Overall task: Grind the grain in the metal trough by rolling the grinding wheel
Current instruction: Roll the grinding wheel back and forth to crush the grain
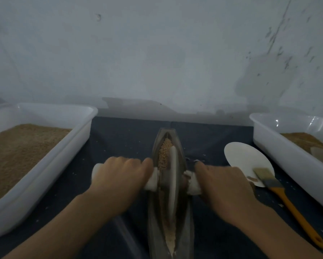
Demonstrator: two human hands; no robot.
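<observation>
While both my hands grip the axle, the grinding wheel [173, 176] stands on edge in the metal trough [181, 217].

My left hand [119, 176] curls over the white-wrapped handle [151, 181] on the wheel's left side, and my right hand [222, 184] curls over the matching stub on its right. Coarse grain [164, 156] lies in the trough's far half, just beyond the wheel; pale ground powder [171, 240] sits at the near end. A white tub [44, 165] of brown grain stands at my left, another tub [280, 146] at my right, with a paper plate [245, 157] and an orange-handled brush [284, 195] between trough and right tub.
</observation>
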